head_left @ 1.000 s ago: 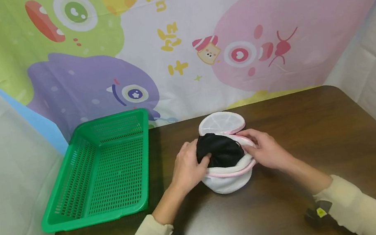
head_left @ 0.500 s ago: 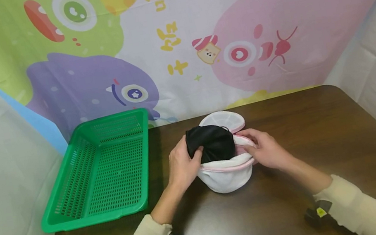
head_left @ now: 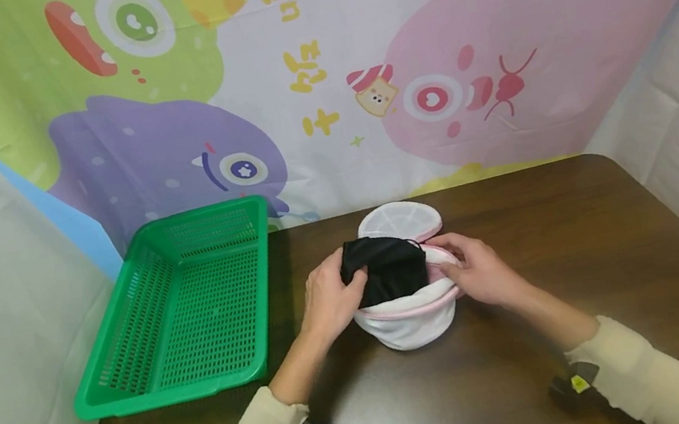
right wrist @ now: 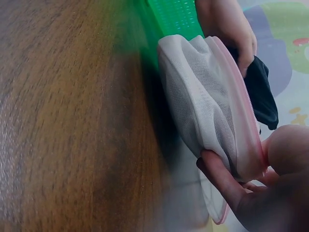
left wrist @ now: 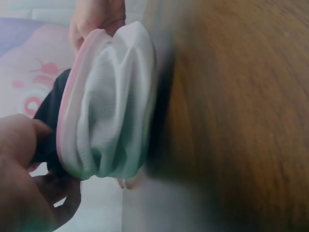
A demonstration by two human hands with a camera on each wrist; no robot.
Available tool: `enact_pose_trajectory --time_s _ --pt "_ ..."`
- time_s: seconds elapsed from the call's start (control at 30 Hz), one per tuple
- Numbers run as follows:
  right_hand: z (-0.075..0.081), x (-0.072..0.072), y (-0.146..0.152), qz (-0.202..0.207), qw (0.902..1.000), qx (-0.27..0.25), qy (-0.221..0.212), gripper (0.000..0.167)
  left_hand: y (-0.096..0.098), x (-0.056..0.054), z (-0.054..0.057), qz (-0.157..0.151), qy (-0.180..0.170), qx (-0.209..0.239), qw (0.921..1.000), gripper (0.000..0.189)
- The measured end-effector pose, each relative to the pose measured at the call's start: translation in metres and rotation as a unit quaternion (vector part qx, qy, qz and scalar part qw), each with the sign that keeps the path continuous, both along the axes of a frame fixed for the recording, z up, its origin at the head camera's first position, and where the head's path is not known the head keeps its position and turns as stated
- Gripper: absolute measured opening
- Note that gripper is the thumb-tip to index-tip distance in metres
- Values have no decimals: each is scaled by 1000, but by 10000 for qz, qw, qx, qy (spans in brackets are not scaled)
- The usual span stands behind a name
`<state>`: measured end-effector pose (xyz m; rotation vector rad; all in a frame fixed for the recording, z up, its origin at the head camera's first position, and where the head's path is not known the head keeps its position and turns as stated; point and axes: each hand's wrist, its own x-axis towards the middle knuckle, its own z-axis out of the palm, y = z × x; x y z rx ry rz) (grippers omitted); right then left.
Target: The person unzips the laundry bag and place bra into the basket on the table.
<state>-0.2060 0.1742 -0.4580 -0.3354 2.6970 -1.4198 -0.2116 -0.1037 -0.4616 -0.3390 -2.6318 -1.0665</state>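
Observation:
A white mesh laundry bag point(head_left: 409, 327) with pink zip trim stands on the table, its round lid point(head_left: 399, 220) folded back behind it. My left hand point(head_left: 331, 295) grips a bunched black cloth point(head_left: 390, 267) at the bag's mouth, thumb on top. Its lower part is hidden by the bag's rim, and its exact kind cannot be told. On the opposite side, my right hand point(head_left: 481, 269) pinches the bag's rim between thumb and fingers. From the right wrist view, the black cloth point(right wrist: 260, 94) sticks up above the zip edge of the mesh bag point(right wrist: 193, 92).
A green plastic basket point(head_left: 256, 318) with slotted sides stands at the left of the brown wooden table point(head_left: 589, 236). A cartoon-printed cloth point(head_left: 345, 165) hangs behind the table, and pale panels flank both sides.
The left hand and black cloth shifted left and up within the bag's mouth, then the cloth dropped slightly. More of the pink-lined inside shows on the right. The right hand stayed put.

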Motion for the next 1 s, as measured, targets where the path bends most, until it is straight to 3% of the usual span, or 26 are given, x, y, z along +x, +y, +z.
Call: enact_pose_trajectory --time_s 0.13,0.17,0.2,0.3,0.4,0.47,0.53,0.63,0.7,1.0 --pt "1 1 -1 21 9999 37 125 42 -5 -5 -8 -108 -171 -295 9994 42" --pt "1 1 -1 17 9999 32 126 42 -7 -10 -15 -109 -159 -367 9991 46" --pt "1 1 -1 27 9999 30 134 42 -7 -9 -13 -131 -282 -334 9990 50" --pt "1 0 -1 41 9999 22 161 42 -9 -17 -26 -107 -353 -385 9986 55" --pt "0 -1 -1 13 9999 8 172 41 -12 -28 -43 -108 -188 -351 9991 54" --pt "-1 -1 -1 3 9999 12 166 41 -10 -25 -38 -94 -132 -363 9992 52" --pt "-2 -1 0 -22 9999 20 143 41 -9 -16 -25 -115 -147 -248 9995 49" --pt "-3 -1 0 -15 9999 12 113 41 -1 4 9 -51 -518 -82 9986 45" --pt "-2 -1 0 -5 10000 -3 98 42 1 9 19 1 -680 36 9977 45" --pt "-2 -1 1 -8 10000 -1 -23 43 2 9 34 108 -820 586 9949 36"
